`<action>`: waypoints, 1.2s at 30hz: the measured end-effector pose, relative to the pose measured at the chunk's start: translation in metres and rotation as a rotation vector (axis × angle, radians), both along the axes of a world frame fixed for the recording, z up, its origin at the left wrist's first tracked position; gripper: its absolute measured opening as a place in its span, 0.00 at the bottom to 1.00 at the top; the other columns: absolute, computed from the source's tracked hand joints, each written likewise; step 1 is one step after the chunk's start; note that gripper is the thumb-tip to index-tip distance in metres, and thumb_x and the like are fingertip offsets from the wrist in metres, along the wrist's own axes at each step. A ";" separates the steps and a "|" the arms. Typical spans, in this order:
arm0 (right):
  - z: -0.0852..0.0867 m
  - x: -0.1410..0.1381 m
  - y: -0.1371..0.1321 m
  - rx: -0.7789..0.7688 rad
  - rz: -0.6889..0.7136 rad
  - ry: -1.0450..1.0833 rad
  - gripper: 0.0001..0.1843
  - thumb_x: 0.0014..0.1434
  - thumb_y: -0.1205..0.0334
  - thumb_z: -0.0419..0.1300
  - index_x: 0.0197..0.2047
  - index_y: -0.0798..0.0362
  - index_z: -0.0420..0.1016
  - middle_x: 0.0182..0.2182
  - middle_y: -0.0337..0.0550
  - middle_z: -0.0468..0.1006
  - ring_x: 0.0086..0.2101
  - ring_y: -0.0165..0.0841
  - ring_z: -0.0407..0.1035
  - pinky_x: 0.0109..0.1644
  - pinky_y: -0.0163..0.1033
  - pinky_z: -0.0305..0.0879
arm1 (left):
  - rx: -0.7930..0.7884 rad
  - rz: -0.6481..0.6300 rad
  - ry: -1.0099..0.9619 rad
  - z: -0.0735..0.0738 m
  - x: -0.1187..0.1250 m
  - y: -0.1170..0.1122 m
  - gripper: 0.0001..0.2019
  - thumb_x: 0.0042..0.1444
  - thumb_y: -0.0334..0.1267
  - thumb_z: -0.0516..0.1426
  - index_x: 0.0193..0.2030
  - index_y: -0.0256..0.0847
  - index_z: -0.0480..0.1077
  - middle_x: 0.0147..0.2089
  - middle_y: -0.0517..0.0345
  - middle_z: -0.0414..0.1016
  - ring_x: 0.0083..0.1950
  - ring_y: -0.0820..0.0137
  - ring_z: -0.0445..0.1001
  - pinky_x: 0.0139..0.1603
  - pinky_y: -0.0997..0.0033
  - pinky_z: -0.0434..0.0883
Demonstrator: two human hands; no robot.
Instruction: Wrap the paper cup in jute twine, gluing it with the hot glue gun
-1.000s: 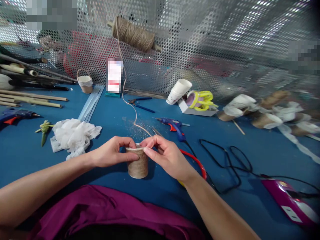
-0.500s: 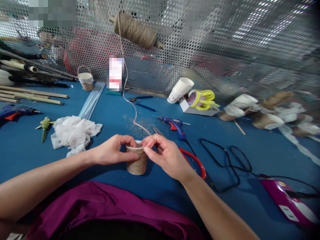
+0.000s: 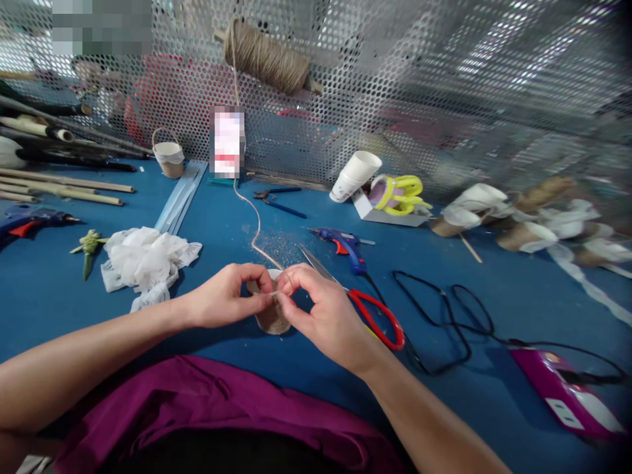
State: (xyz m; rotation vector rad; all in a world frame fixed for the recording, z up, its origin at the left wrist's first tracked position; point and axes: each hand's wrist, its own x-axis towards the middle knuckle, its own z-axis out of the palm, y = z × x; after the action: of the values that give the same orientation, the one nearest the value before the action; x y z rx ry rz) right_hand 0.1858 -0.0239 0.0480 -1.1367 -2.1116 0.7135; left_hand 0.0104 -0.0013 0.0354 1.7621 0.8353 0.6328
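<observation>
A small twine-wrapped paper cup is between my two hands just above the blue table, its open mouth tipped away from me. My left hand pinches the near rim, with the thumb outside and the fingers partly hidden inside. At the right side of the rim, my right hand is closed with thumb and finger on the jute twine. That strand runs up from the cup, past a propped phone, to a large twine spool hung on the mesh.
Red-handled scissors lie beside my right wrist, near a blue glue gun and its black cord. Crumpled white lace sits left. Pliers, stacked paper cups, yellow tape and a purple power strip surround the work area.
The cup has tilted, with its base rising off its earlier position. Both hands have come closer together at the rim. The twine strand has swung slightly left.
</observation>
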 end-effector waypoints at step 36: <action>-0.007 0.087 0.056 -0.232 -0.764 -0.097 0.17 0.54 0.66 0.57 0.48 0.57 0.64 0.37 0.43 0.75 0.33 0.30 0.71 0.37 0.34 0.67 | -0.075 -0.029 -0.119 -0.017 -0.012 0.017 0.07 0.53 0.37 0.54 0.28 0.36 0.62 0.38 0.54 0.68 0.40 0.70 0.66 0.42 0.71 0.62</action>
State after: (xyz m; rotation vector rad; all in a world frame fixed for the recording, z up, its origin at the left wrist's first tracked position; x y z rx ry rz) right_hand 0.2731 0.0326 0.0405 -1.9692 -1.4866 0.5366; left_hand -0.0015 0.0160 0.0184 1.6497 0.7418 0.6720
